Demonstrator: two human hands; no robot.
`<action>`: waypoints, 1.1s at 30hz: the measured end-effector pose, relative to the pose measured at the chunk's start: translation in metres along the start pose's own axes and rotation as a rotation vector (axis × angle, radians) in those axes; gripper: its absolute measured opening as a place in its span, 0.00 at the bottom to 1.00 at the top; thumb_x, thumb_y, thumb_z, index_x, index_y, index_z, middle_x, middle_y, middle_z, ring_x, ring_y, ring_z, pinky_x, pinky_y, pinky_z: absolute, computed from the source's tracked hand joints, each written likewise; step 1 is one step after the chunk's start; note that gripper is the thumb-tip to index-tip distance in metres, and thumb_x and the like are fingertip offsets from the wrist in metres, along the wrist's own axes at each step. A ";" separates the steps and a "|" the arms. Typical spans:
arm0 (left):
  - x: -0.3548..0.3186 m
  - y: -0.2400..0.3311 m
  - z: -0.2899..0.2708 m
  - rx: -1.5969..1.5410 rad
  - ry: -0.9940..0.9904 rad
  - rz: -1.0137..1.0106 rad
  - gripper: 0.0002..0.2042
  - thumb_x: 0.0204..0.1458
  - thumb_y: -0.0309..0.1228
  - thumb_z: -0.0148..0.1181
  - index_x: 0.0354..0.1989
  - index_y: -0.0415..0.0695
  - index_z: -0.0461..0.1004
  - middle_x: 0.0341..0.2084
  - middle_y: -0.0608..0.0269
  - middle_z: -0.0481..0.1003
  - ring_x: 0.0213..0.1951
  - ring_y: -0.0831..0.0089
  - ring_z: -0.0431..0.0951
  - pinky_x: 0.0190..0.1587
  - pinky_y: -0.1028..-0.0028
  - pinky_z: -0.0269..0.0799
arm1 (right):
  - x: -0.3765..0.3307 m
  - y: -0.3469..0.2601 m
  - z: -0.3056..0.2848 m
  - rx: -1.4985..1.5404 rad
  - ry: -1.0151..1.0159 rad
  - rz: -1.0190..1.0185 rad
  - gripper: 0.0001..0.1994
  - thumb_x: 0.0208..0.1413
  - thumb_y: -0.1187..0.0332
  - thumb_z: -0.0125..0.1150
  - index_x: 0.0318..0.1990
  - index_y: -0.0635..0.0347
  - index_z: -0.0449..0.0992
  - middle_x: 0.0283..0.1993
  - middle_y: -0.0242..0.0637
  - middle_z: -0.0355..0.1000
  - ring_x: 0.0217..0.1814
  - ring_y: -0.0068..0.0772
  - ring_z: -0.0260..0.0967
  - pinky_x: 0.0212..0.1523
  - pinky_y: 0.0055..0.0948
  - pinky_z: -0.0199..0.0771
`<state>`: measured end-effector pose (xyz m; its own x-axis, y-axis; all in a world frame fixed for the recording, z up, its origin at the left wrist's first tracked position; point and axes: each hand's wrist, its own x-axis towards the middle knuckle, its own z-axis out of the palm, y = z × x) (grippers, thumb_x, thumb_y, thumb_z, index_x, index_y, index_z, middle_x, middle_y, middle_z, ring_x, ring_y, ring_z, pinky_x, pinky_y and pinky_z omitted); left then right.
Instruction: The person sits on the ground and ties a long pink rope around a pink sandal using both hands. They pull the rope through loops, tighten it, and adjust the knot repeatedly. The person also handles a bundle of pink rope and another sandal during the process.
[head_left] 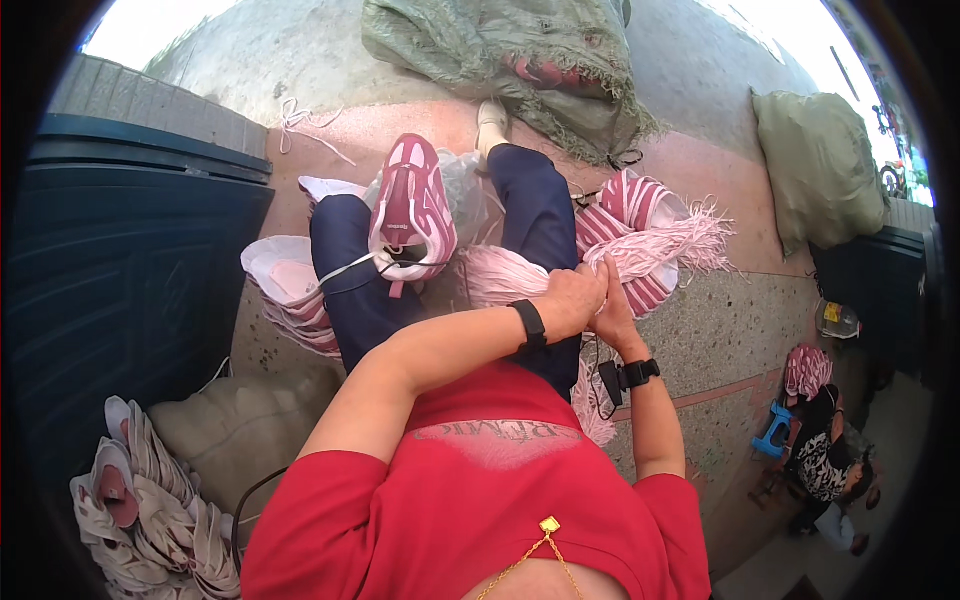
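Note:
Over my right thigh lies a thick bundle of pale pink shoelaces (505, 278), its loose ends fanning out to the right. My left hand (572, 300) is closed around the middle of the bundle. Right beside it, my right hand (612, 312) pinches the same laces, its fingers pointing up; the exact spot between the fingertips is hidden. A pink and white shoe upper (412, 205) rests on my left thigh, toe pointing away, with thin cords by its heel. Under the laces' right end sits a stack of pink-and-white striped shoe uppers (628, 205).
More stacked uppers (285, 275) stand left of my left leg, and a pile (150, 500) fills the lower left. A green woven sack (500, 50) lies ahead, another sack (820, 165) at right. A dark door (130, 260) borders the left. Another person (825, 455) sits far right.

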<state>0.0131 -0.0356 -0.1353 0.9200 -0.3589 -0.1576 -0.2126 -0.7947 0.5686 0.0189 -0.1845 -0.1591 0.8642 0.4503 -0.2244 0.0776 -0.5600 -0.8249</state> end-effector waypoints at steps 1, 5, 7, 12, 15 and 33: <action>-0.002 -0.002 -0.003 0.022 -0.035 0.041 0.26 0.39 0.28 0.60 0.49 0.32 0.62 0.34 0.48 0.72 0.34 0.57 0.76 0.31 0.61 0.70 | 0.000 0.004 0.000 -0.007 -0.001 0.023 0.50 0.38 0.70 0.70 0.66 0.65 0.41 0.61 0.55 0.57 0.65 0.49 0.54 0.63 0.35 0.55; -0.009 -0.027 -0.054 -0.027 0.070 0.222 0.29 0.32 0.31 0.65 0.48 0.40 0.67 0.42 0.52 0.68 0.46 0.56 0.67 0.44 0.59 0.62 | 0.006 0.015 -0.004 -0.055 -0.064 0.042 0.37 0.40 0.69 0.69 0.60 0.64 0.58 0.50 0.52 0.67 0.54 0.48 0.65 0.55 0.38 0.62; -0.016 -0.073 -0.103 -0.171 0.227 0.184 0.26 0.37 0.31 0.63 0.49 0.37 0.67 0.46 0.49 0.68 0.50 0.53 0.67 0.52 0.62 0.63 | 0.008 0.010 -0.010 -0.176 -0.007 -0.070 0.24 0.42 0.68 0.67 0.50 0.62 0.71 0.42 0.47 0.72 0.46 0.49 0.68 0.47 0.38 0.67; -0.100 -0.191 -0.167 -0.133 0.451 -0.266 0.18 0.45 0.28 0.60 0.47 0.37 0.71 0.36 0.49 0.75 0.37 0.61 0.76 0.42 0.69 0.70 | 0.002 0.020 -0.025 -0.189 -0.040 -0.005 0.19 0.43 0.70 0.65 0.46 0.63 0.73 0.42 0.47 0.72 0.45 0.48 0.69 0.46 0.37 0.68; -0.148 -0.214 -0.162 -0.276 0.492 -0.520 0.16 0.46 0.27 0.59 0.44 0.36 0.72 0.30 0.49 0.76 0.29 0.61 0.78 0.33 0.69 0.72 | 0.005 0.033 -0.020 -0.180 0.030 0.029 0.18 0.42 0.71 0.66 0.45 0.63 0.74 0.42 0.47 0.73 0.45 0.48 0.69 0.46 0.36 0.69; -0.275 -0.237 -0.270 -0.052 0.726 -0.742 0.14 0.51 0.30 0.57 0.46 0.39 0.74 0.26 0.59 0.77 0.27 0.79 0.73 0.32 0.76 0.69 | 0.145 -0.179 0.104 -0.642 -0.390 -0.199 0.23 0.51 0.50 0.54 0.38 0.66 0.72 0.30 0.52 0.74 0.35 0.51 0.74 0.35 0.44 0.72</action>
<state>-0.1001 0.3835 -0.0087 0.7943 0.6067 0.0321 0.4867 -0.6670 0.5641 0.0785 0.0535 -0.0982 0.5756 0.7300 -0.3685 0.5885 -0.6827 -0.4330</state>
